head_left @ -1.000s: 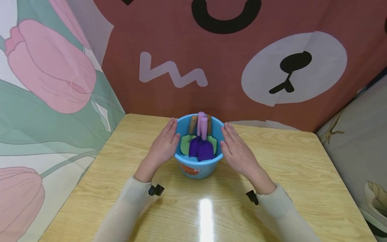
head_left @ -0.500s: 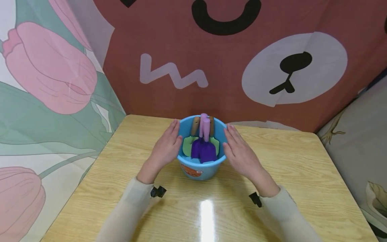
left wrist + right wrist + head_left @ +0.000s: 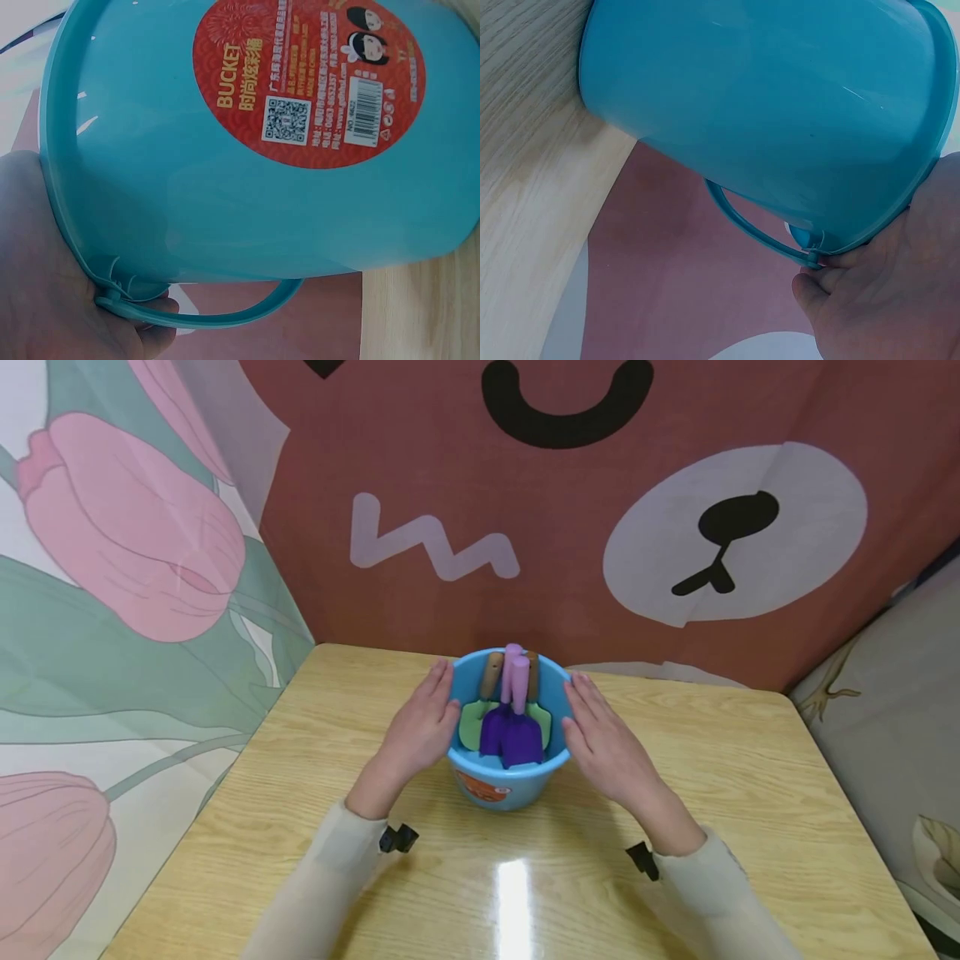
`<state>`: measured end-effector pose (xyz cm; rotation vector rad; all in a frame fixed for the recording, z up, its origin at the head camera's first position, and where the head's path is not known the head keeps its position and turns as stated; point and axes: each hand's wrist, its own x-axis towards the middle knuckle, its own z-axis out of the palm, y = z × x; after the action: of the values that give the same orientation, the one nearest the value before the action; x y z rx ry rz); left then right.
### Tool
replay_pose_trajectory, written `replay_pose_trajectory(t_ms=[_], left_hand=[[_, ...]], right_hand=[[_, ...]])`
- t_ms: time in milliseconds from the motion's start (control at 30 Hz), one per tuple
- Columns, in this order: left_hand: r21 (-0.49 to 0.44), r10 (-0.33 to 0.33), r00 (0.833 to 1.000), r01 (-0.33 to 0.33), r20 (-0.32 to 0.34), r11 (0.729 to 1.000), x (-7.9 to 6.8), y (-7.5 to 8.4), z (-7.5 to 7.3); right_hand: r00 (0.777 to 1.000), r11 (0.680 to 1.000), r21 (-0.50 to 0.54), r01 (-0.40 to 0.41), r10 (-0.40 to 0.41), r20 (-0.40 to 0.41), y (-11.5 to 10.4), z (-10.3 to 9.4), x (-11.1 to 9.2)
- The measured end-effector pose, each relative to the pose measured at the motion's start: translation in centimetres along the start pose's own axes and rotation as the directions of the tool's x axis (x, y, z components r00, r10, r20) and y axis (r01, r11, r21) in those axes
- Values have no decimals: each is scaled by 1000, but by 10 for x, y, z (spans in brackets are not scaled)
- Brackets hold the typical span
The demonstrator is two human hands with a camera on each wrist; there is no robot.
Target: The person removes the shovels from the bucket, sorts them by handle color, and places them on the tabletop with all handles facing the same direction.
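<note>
A light blue plastic bucket (image 3: 525,795) stands upright on the table between my hands. Two small purple shovels (image 3: 521,742) with lilac handles lean inside it, in front of two green shovels (image 3: 472,727) with brown handles. My left hand (image 3: 417,728) rests on the bucket's left side at the rim, its fingers straight. On the opposite side, my right hand (image 3: 611,745) touches the rim with fingers extended. Both wrist views show the bucket's carrying handle (image 3: 225,321) hanging down the far side, close to the fingers. A red round label (image 3: 307,82) is on the wall.
The wooden table (image 3: 720,760) reaches out on both sides of the bucket. A brown cloth with a bear print (image 3: 420,610) hangs behind its far edge. Floral cloth (image 3: 150,693) hangs at the left, and grey cloth (image 3: 885,735) at the right.
The bucket and both hands have shifted slightly to the right together. The shovels inside keep their arrangement, and the hands stay against the rim.
</note>
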<state>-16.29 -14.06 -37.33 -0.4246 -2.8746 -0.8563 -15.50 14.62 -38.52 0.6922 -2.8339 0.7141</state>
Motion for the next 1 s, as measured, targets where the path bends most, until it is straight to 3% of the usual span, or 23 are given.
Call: replay_pose_trajectory(t_ms=[1000], left_hand=[[31, 14, 999, -15, 29, 999, -3, 13, 7]], right_hand=[[1000, 1000, -14, -7, 7, -14, 9, -6, -16]])
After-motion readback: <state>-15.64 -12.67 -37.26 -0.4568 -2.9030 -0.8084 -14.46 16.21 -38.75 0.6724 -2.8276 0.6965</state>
